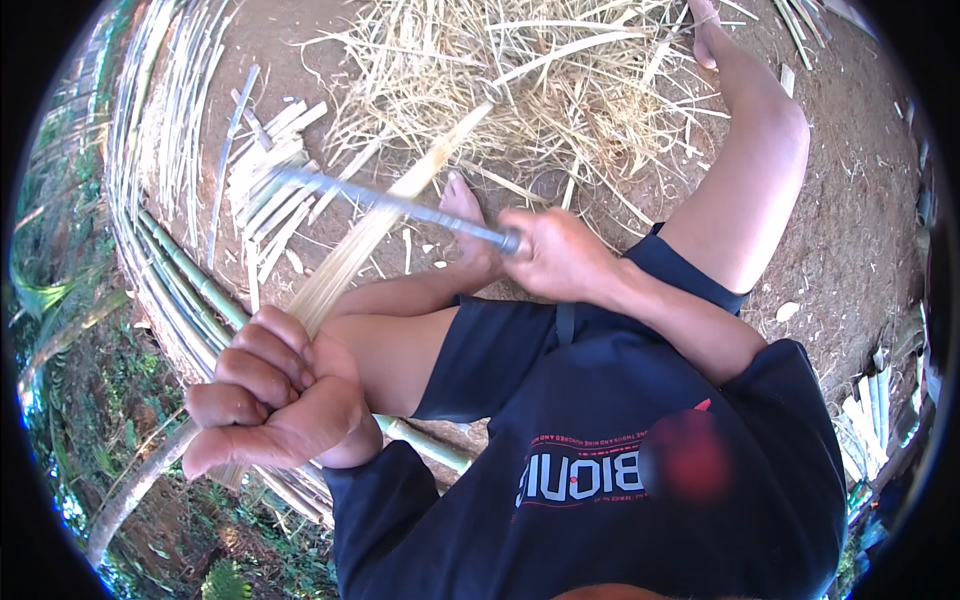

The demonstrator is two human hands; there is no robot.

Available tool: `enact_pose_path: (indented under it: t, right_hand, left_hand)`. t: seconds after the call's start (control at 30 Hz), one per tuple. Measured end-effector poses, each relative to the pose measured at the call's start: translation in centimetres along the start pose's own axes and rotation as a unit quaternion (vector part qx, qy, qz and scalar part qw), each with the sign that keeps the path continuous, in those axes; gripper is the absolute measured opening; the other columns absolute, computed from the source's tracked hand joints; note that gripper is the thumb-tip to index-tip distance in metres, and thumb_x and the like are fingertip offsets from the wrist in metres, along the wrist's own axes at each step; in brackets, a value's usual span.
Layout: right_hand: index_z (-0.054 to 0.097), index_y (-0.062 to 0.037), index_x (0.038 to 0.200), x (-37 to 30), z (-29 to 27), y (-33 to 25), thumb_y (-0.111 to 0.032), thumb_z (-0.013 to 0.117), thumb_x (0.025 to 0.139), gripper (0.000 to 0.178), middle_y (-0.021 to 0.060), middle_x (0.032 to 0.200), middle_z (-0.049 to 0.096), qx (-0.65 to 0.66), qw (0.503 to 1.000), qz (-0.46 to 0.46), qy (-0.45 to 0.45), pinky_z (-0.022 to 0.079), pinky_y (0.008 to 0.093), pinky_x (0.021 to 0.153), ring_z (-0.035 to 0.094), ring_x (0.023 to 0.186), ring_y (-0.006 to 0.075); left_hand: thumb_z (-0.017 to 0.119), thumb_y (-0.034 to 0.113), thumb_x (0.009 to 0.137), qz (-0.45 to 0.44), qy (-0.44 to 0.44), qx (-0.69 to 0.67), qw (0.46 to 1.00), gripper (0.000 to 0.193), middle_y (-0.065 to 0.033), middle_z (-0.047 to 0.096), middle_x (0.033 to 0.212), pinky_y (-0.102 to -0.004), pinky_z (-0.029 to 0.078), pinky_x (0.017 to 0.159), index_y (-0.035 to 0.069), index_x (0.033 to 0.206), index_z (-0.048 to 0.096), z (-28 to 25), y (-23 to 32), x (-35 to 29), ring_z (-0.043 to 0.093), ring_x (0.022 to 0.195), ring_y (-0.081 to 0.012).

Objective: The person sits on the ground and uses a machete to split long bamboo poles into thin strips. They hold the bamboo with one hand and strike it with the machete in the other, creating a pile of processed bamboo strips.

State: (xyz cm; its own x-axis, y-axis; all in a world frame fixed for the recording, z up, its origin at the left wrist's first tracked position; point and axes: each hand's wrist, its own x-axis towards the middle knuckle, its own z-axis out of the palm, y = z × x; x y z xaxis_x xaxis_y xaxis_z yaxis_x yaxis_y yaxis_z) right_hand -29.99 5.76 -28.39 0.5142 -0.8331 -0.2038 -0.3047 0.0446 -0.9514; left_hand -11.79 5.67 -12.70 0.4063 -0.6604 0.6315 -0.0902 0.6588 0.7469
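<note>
My left hand is closed around a long pale bamboo strip, which slants up and away toward the shavings. Its lower end shows below the fist. In my right hand is the handle of a long knife. The thin grey blade points left and crosses over the strip, slightly smeared by motion. Whether the blade touches the strip, I cannot tell. A curled sliver rises near the strip's far end.
A heap of bamboo shavings covers the ground ahead. Short split pieces lie left of it, with long bamboo poles beyond. My bare legs are spread on either side. Green plants grow at far left.
</note>
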Motion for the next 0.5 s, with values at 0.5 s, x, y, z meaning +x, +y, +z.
enact_pose_path:
  t: [0.5]
  right_hand:
    - [0.060, -0.0038, 0.086, 0.5, 1.6, 0.3, -0.008, 0.062, 0.075, 0.012, 0.0176, 0.060, 0.057, 0.054, 0.999, -0.002, 0.004, 0.046, 0.0406, 0.053, 0.059, 0.053, 0.0320]
  left_hand:
    - [0.029, 0.060, 0.098, -0.034, -0.023, -0.010, 0.999, 0.054, 0.0038, 0.022, 0.047, -0.0228, 0.020, 0.040, 0.016, 0.066, 0.029, -1.3, 0.2, -0.1, 0.015, 0.038, -0.0077]
